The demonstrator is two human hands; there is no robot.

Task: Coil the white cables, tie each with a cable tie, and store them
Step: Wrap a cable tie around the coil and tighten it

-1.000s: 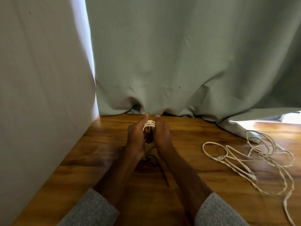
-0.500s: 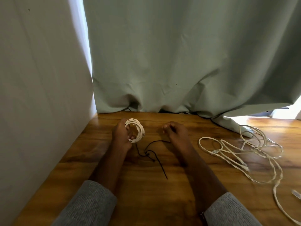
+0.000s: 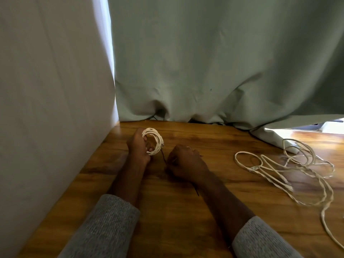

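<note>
Grip, left hand [image 3: 138, 146]: fingers curled round the near-left arc of the coiled white cable [image 3: 153, 140], thumb side on the outside of the loops, coil held upright just above the wooden surface [image 3: 176, 216], centre-left of the frame. Plug end of the coil sits at its right edge, loose. Grip, right hand [image 3: 183, 161]: fingers curled into a fist low on the surface, just right of the coil, closed on the black cable tie [image 3: 163, 157]; a short run of the tie shows between the two hands and its tail emerges below the right wrist.

Step judged: coil wound, tie not yet round it.

Handling, judged: cable light, thin, springy; loops will fan open if the left grip slackens. Best hold is across all turns at one point, tie wrapped on the opposite free arc. Tie looks thin and limp, easy to lose from a pinch.

Right of frame: loose white cables [image 3: 290, 168] sprawled and tangled on the surface, well apart from the hands, one strand running off the lower right edge. Green curtain [image 3: 214, 62] hangs behind, hem resting on the surface; pale wall [image 3: 46, 90] at left.
</note>
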